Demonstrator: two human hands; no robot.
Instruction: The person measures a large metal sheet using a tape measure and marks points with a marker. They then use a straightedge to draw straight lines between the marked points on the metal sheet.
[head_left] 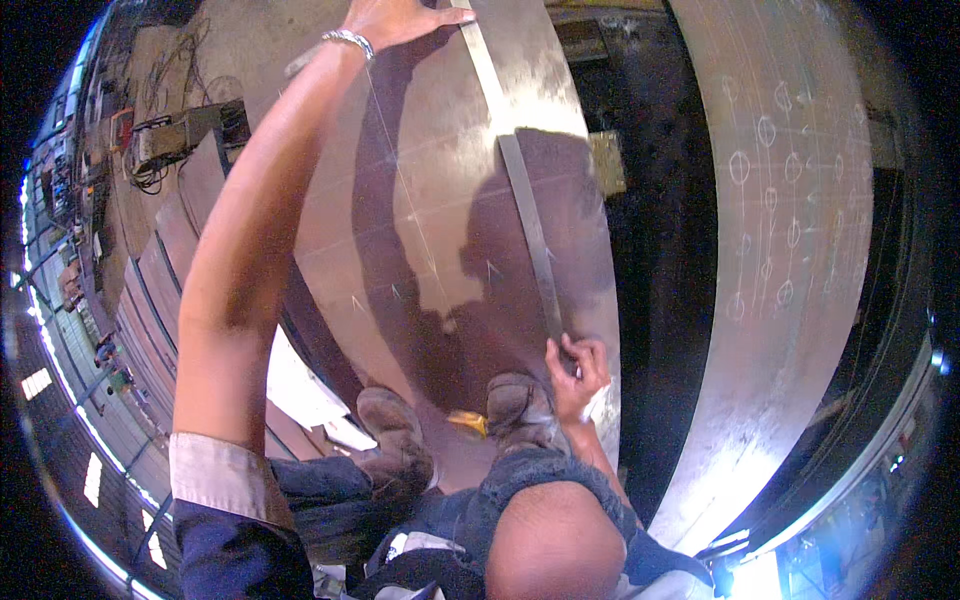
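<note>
A long, flat metal straightedge [527, 200] lies lengthwise on a large brown steel plate [335, 190]. My left hand [395, 18], a bracelet at its wrist, reaches to the far end. Its thumb presses on the straightedge; the other fingers run partly out of the picture. At the near end is my right hand [582, 380], fingers curled beside the metal. Whatever lies between them is too small to make out. Thin scribed lines and small white check marks [493, 271] show on the plate. A small blurred yellow thing [468, 422] lies between my boots [395, 430].
Across a dark gap [655, 250] to the right stands another curved steel plate [790, 230] with chalk circles and lines. Cables and a box-like machine [170, 145] sit at the far left. My bare knee [555, 545] shows through torn jeans.
</note>
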